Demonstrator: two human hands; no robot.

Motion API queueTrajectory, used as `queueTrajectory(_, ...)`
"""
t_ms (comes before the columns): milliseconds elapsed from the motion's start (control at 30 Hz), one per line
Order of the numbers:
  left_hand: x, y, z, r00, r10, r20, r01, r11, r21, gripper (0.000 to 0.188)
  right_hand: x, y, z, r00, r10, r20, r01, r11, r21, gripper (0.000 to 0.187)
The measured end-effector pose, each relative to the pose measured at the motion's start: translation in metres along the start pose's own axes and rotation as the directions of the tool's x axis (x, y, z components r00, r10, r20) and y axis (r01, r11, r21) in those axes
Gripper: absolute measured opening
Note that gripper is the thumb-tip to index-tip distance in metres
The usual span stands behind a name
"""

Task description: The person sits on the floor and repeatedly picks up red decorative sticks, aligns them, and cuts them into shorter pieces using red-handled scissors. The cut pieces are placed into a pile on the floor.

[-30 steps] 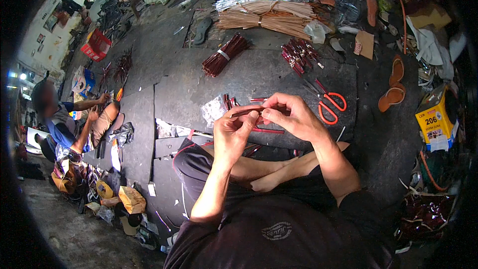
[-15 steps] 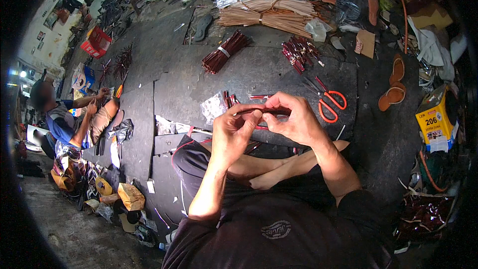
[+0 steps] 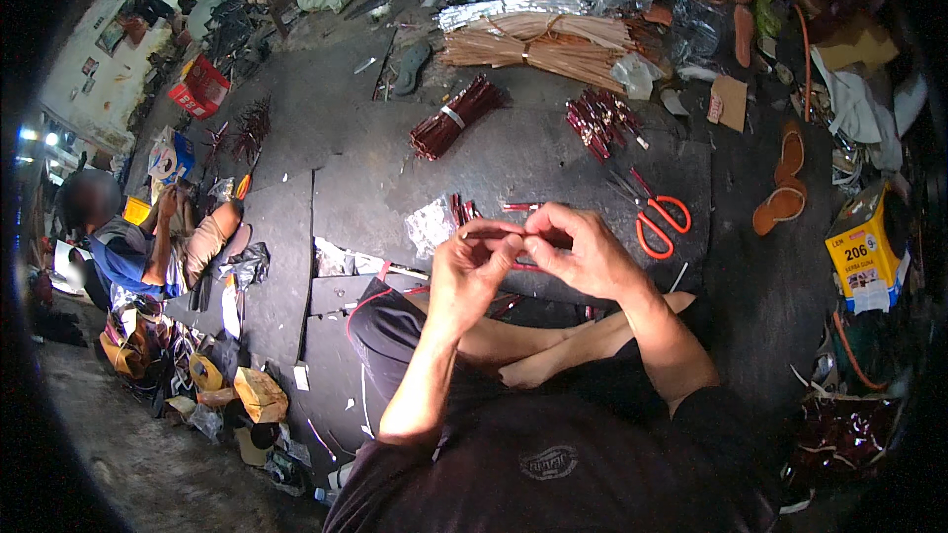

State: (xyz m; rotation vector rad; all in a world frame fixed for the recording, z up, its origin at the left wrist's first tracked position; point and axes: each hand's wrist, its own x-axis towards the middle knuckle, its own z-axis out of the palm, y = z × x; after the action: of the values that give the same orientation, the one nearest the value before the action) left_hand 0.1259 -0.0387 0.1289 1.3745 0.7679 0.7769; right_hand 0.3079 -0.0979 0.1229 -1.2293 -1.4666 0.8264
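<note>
My left hand [image 3: 476,262] and my right hand [image 3: 581,252] meet above my crossed legs, thumbs and fingertips pinched close together. Between them is a thin dark red strip [image 3: 529,267], mostly covered by the fingers. Just beyond my left hand lie short dark red strips [image 3: 463,208] and a crumpled clear plastic bag [image 3: 429,227]. Scissors with orange handles [image 3: 655,225] rest on the dark board to the right of my right hand. Farther off are a bundle of dark red strips [image 3: 441,129] tied with a pale band and a loose heap of such strips [image 3: 602,122].
Long tan strips [image 3: 538,38] and silvery strips [image 3: 523,0] lie stacked at the far side. A pair of brown sandals [image 3: 779,209] and a yellow box [image 3: 861,255] are on the right. At left another person [image 3: 133,247] sits near scattered scraps.
My hands have drawn closer together, and less of the dark red strip shows between them. The whole view has shifted slightly. The other person's hands have moved.
</note>
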Motion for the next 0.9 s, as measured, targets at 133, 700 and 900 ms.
queueTrajectory(133, -0.005, -0.01, 0.011, 0.988, 0.095, -0.126, -0.074, 0.984, 0.163, 0.017, 0.0, -0.003, 0.008, 0.999, -0.043, -0.018, 0.04, 0.989, -0.141, 0.01)
queueTrajectory(700, -0.004, -0.01, -0.013, 0.99, 0.135, -0.033, -0.107, 0.895, 0.433, 0.018, 0.002, 0.018, 0.038, 0.991, 0.114, -0.068, -0.119, 0.99, -0.08, 0.014)
queueTrajectory(900, 0.002, -0.027, -0.01, 0.978, -0.118, -0.172, 0.076, 0.969, -0.237, 0.029, 0.01, 0.008, 0.034, 0.928, -0.365, -0.08, 0.268, 0.798, -0.539, 0.023)
